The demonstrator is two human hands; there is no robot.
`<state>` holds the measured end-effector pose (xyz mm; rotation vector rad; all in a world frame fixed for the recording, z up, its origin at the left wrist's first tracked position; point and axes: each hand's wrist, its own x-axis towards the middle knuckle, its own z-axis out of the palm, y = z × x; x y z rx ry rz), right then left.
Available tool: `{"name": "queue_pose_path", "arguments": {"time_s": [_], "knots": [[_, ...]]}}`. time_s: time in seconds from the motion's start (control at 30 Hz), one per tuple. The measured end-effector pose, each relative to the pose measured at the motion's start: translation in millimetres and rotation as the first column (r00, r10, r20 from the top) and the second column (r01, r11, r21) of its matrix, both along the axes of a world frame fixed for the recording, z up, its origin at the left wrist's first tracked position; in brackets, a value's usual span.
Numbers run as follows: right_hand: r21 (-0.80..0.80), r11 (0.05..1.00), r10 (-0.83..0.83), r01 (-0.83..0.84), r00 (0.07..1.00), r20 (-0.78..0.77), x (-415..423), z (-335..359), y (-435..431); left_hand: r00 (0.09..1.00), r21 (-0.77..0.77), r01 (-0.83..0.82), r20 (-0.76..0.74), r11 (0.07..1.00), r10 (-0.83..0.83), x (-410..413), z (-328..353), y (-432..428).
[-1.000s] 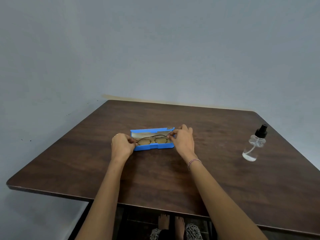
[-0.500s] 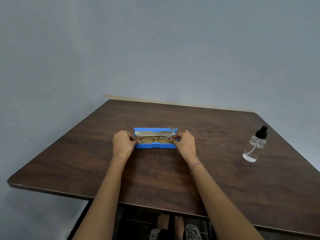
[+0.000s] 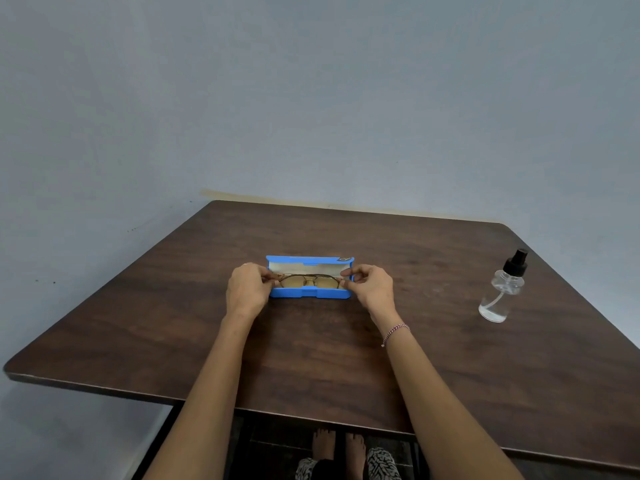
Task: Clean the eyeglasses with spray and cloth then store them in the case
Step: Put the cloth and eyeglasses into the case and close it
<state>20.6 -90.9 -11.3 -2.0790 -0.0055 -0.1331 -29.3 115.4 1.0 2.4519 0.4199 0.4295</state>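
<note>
A blue eyeglass case [image 3: 309, 293] lies open in the middle of the dark wooden table [image 3: 346, 358], its lid tipped back. Thin-framed eyeglasses [image 3: 309, 280] with tinted lenses lie folded inside it. My left hand [image 3: 246, 289] pinches the left end of the glasses at the case's left end. My right hand [image 3: 371, 287] pinches the right end of the frame at the case's right end. A clear spray bottle [image 3: 502, 289] with a black nozzle stands upright far to the right. No cloth is visible.
Grey walls close off the table's far and left sides. The near table edge runs across the bottom, with my bare feet [image 3: 339, 443] showing under it. Bare tabletop lies between the case and the bottle.
The glasses have gone from above the case down into it, both hands lowering with them. The case now sits straighter on the table.
</note>
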Motion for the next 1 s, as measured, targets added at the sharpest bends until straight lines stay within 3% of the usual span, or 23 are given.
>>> {"name": "queue_pose_path", "arguments": {"time_s": [0.23, 0.37, 0.43, 0.5, 0.57, 0.7, 0.83, 1.0], "knots": [[0.142, 0.99, -0.016, 0.016, 1.0, -0.006, -1.9, 0.6, -5.8, 0.995, -0.154, -0.049, 0.081, 0.987, 0.062, -3.1, 0.0, 6.0], [0.22, 0.959, -0.216, 0.18, 0.964, 0.153, -7.2, 9.8, -10.0, 0.944, -0.096, -0.213, 0.236, 0.972, 0.23, -10.7, 4.8, 2.4], [0.162, 0.965, -0.248, 0.207, 0.921, 0.301, -10.8, 15.4, -8.0, 0.893, -0.056, -0.212, 0.394, 0.976, 0.217, -11.9, 5.8, -2.0], [0.005, 0.991, -0.125, 0.136, 0.9, 0.417, -13.5, 19.6, -2.4, 0.881, 0.03, -0.148, 0.459, 0.989, 0.118, -9.9, 5.7, -8.1], [-0.216, 0.976, 0.092, 0.006, 0.894, 0.439, -14.7, 20.4, 4.8, 0.918, 0.126, -0.02, 0.396, 0.992, -0.032, -5.4, 4.2, -15.0], [-0.558, 0.822, 0.355, -0.114, 0.868, 0.346, -10.4, 12.7, 13.4, 0.96, 0.245, 0.135, 0.207, 0.96, -0.188, 1.7, -9.0, -21.9], [-0.623, 0.771, 0.39, -0.135, 0.873, 0.293, -10.6, 2.3, 12.0, 0.956, 0.264, 0.139, 0.216, 0.954, -0.199, -1.6, -22.3, -21.0], [-0.48, 0.867, 0.328, -0.135, 0.88, 0.344, -15.2, -6.4, 7.9, 0.936, 0.206, 0.099, 0.313, 0.973, -0.162, -6.7, -25.3, -20.7]]}}
